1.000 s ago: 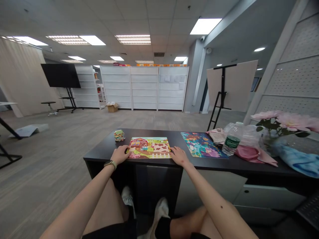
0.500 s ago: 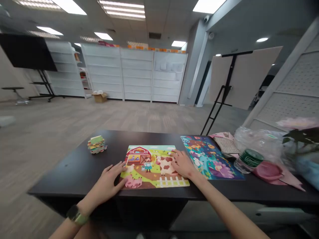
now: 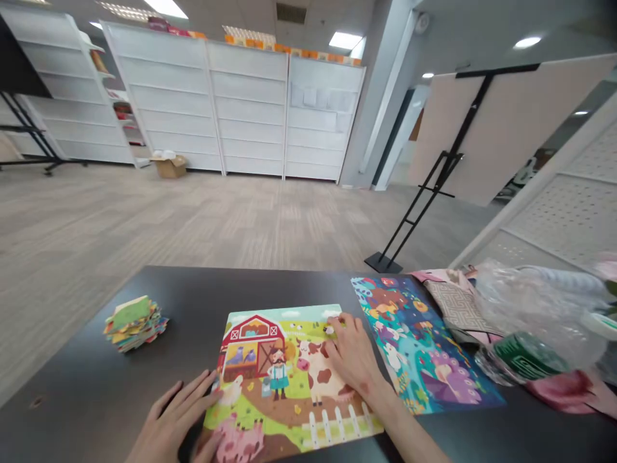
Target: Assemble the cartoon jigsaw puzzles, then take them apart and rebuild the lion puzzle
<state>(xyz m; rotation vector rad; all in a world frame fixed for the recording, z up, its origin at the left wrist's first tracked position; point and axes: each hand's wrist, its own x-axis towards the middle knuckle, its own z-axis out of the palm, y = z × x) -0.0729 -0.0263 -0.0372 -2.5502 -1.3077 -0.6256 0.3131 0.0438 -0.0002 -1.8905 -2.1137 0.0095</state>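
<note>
A farm picture sheet [image 3: 284,411] with a red barn, a farmer, a cow, a pig and a white fence lies on the dark table in front of me. My left hand [image 3: 176,418] rests at its left edge, fingers stretched out and the thumb near the pig. On the upper right part of the sheet my right hand [image 3: 354,354] lies with its fingers extended, partly covering the cow. Just right of it is a second sheet, a blue animal picture [image 3: 414,347]. A stacked pile of colourful cardboard pieces [image 3: 134,323] sits to the left.
At the table's [image 3: 202,283] right side are a green-labelled plastic bottle [image 3: 527,355], clear plastic wrapping [image 3: 520,302], a patterned cloth item [image 3: 457,302] and pink material [image 3: 562,389]. Beyond stand an easel board [image 3: 525,122], white shelves [image 3: 250,116] and a cardboard box [image 3: 169,167].
My view has tilted down and come closer to the table. Both hands stay on the farm picture in about the same places.
</note>
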